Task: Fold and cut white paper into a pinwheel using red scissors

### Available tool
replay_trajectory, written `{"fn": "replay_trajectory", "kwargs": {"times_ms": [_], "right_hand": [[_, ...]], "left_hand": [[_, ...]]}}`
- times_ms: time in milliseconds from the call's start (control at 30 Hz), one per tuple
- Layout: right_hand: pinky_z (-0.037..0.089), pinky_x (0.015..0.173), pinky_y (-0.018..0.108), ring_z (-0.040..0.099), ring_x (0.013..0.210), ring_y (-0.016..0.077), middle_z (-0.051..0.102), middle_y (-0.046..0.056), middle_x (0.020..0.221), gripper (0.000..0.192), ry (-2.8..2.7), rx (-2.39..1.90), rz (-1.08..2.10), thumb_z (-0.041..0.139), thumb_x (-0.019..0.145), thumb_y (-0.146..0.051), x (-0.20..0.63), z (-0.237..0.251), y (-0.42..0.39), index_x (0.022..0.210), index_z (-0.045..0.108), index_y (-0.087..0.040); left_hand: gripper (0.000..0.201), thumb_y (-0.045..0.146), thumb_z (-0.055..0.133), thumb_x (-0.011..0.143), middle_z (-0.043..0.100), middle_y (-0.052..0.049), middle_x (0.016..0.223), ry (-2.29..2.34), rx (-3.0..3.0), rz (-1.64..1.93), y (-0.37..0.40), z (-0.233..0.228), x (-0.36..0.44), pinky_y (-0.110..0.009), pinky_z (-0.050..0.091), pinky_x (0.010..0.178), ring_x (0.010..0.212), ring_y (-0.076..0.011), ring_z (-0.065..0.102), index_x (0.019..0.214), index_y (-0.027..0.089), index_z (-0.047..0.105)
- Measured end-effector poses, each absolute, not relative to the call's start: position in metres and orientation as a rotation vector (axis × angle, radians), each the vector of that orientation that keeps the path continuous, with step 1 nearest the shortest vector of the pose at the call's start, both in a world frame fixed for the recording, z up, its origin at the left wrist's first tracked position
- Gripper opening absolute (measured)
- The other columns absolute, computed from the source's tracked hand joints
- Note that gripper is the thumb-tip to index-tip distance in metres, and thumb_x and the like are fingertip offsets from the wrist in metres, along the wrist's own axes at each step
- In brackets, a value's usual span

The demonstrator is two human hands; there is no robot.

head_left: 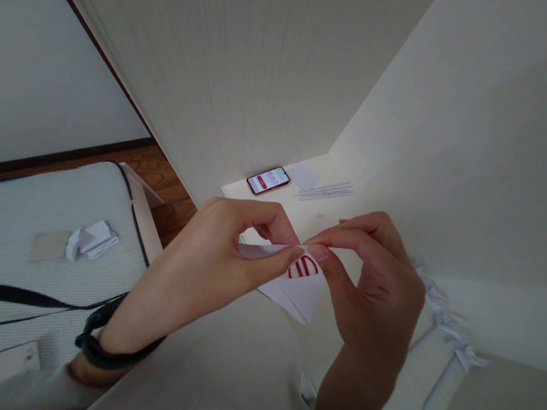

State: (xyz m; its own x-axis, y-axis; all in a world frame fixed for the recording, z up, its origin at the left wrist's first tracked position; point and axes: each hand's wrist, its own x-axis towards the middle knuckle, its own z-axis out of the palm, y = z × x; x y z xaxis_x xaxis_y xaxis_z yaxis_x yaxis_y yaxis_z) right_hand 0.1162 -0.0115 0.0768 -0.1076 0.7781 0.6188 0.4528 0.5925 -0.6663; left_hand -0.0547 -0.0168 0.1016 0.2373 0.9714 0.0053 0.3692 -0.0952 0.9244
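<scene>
Between my two hands is a piece of white paper (295, 292) with a red circle and red stripes on it. My left hand (243, 241) pinches its upper edge between thumb and index finger. Right beside that, my right hand (371, 265) pinches the same edge, so the fingertips of both hands nearly meet. The lower part of the paper hangs down in a folded point. A dark band circles my left wrist. The fingers hide much of the paper's upper edge.
A lit phone (268, 181) lies on the white surface near the panel, beside a paper sheet (304, 176) and thin paper sticks (326, 190). Paper pinwheel-like shapes on sticks (461, 347) lie at right. Crumpled paper (96, 239) rests on the mattress (17, 198) at left.
</scene>
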Motion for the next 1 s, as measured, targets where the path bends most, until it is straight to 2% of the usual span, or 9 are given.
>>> {"fn": "replay_trajectory", "kwargs": {"times_ms": [200, 433, 533, 1000], "right_hand": [[0.046, 0.067, 0.030, 0.057, 0.076, 0.0137, 0.059, -0.002, 0.079, 0.012, -1.734, -1.011, 0.482, 0.073, 0.077, -0.011, 0.1171, 0.0785, -0.0115, 0.077, 0.070, -0.023], [0.046, 0.066, 0.031, 0.058, 0.078, 0.0151, 0.059, -0.002, 0.076, 0.013, -1.731, -1.027, 0.437, 0.074, 0.077, -0.012, 0.1164, 0.0798, -0.0103, 0.074, 0.069, -0.023], [0.046, 0.065, 0.030, 0.058, 0.079, 0.0145, 0.059, -0.002, 0.075, 0.013, -1.716, -1.021, 0.436, 0.072, 0.078, -0.011, 0.1157, 0.0792, -0.0106, 0.073, 0.069, -0.023], [0.047, 0.062, 0.031, 0.058, 0.076, 0.0158, 0.059, -0.001, 0.074, 0.013, -1.692, -1.024, 0.340, 0.069, 0.081, -0.014, 0.1126, 0.0740, -0.0113, 0.073, 0.068, -0.024]], "left_hand": [[0.016, 0.029, 0.064, 0.084, 0.056, 0.007, 0.049, 1.270, 1.635, 0.835, -0.0161, 0.1013, -0.0560, -0.019, 0.041, 0.053, 0.044, -0.0071, 0.047, 0.071, 0.021, 0.068], [0.016, 0.030, 0.067, 0.083, 0.056, 0.005, 0.049, 1.266, 1.599, 0.816, -0.0165, 0.1021, -0.0567, -0.020, 0.042, 0.053, 0.055, -0.0122, 0.056, 0.070, 0.020, 0.069], [0.011, 0.026, 0.069, 0.080, 0.056, 0.005, 0.050, 1.266, 1.574, 0.826, -0.0162, 0.1036, -0.0558, -0.019, 0.042, 0.052, 0.055, -0.0115, 0.056, 0.070, 0.021, 0.069], [0.016, 0.030, 0.066, 0.083, 0.051, 0.006, 0.046, 1.296, 1.582, 0.797, -0.0162, 0.1046, -0.0548, -0.017, 0.036, 0.043, 0.046, -0.0090, 0.046, 0.069, 0.022, 0.069]]}}
